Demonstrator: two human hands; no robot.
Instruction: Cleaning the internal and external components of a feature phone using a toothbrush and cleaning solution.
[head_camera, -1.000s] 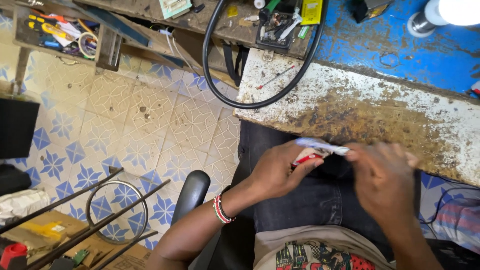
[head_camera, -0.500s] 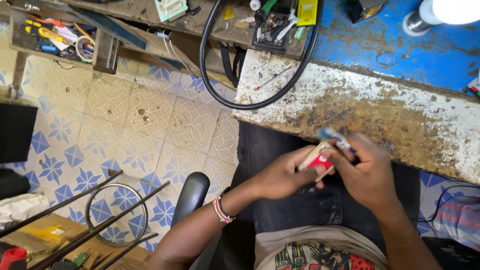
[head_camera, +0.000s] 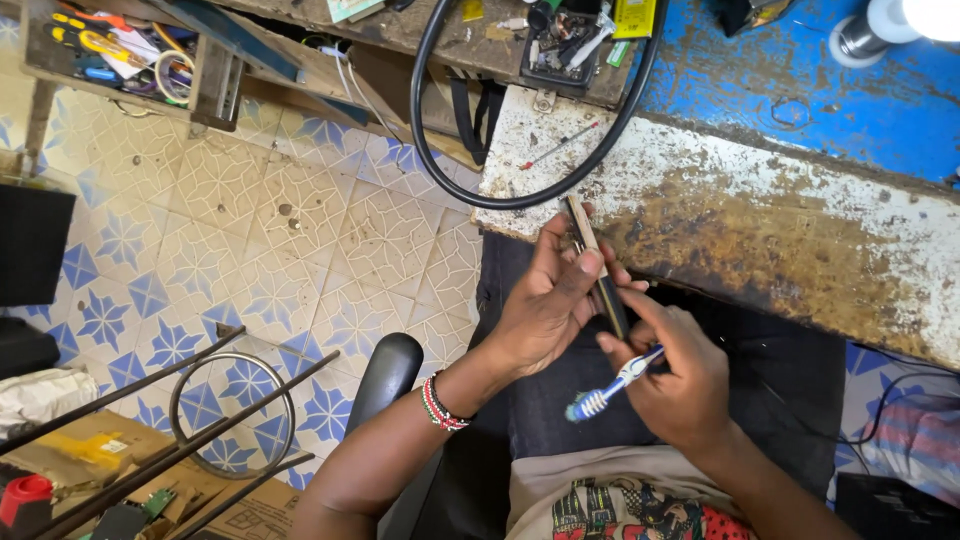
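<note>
The toothbrush (head_camera: 615, 383) has dropped from the slim dark device (head_camera: 598, 268) into the right hand (head_camera: 672, 378), fingers pinching it, bristles toward the body, while the left hand (head_camera: 548, 300) grips the device upright near the worktop (head_camera: 800, 230) edge.

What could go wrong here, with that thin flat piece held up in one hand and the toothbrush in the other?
1. The thin flat piece is held edge-on in the left hand, over the lap beside the tiled floor; a slip could drop it.
2. The toothbrush in the right hand points its bristles at the person's shirt, which might get dirtied.
3. The black cable hangs over the worn bench edge close to the hands and could snag.
</note>
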